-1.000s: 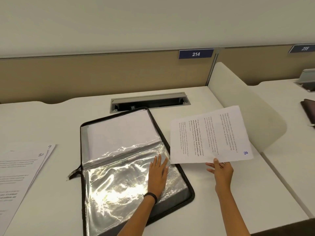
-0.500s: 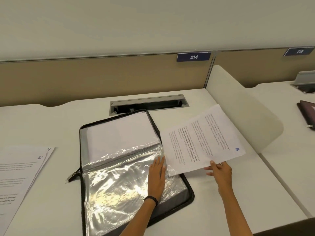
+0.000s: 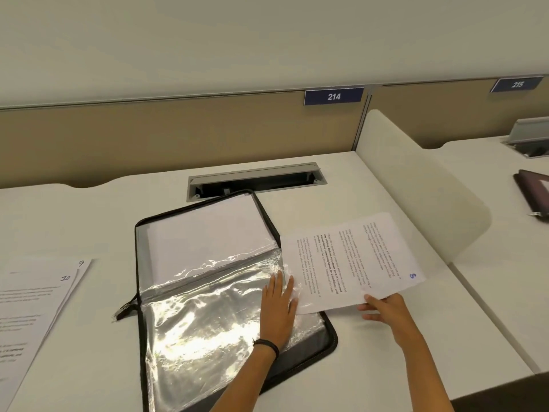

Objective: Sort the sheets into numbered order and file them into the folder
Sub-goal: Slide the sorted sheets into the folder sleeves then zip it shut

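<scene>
A white printed sheet (image 3: 350, 260) with a blue handwritten 8 in one corner is held low over the right half of the white table (image 3: 89, 221). Its long axis runs left to right, the right end swung a little toward the table's far edge. The lines of print run sideways to the person, so the head of the page points at the table's right edge, and the 8 sits at the near right corner.

The sheet's left end crosses the right edge of a black zip-edged folder (image 3: 322, 344). The folder lies open near the table's middle, its long axis running from the far edge to the near one. The far half shows white paper behind plastic. A shiny clear plastic sleeve (image 3: 208, 322) covers the near half. Whether the sheet's left corner has gone under that plastic cannot be told (the crinkled film glares just there).

The hands are apart, one at each near corner of the sheet. The left hand (image 3: 277, 310), a black band at its wrist, lies flat on the sleeve with straight fingers by the folder's right edge, its fingertips touching the sheet's left end. The right hand (image 3: 386, 310) pinches the sheet's near edge just short of the 8, thumb on top and fingers beneath.

At the table's left edge lies a small stack of printed sheets (image 3: 32, 298) with 9 and 10 written in their far right corners, well apart from both hands. A grey cable slot (image 3: 255, 179) is set into the table beyond the folder's far edge.
</scene>
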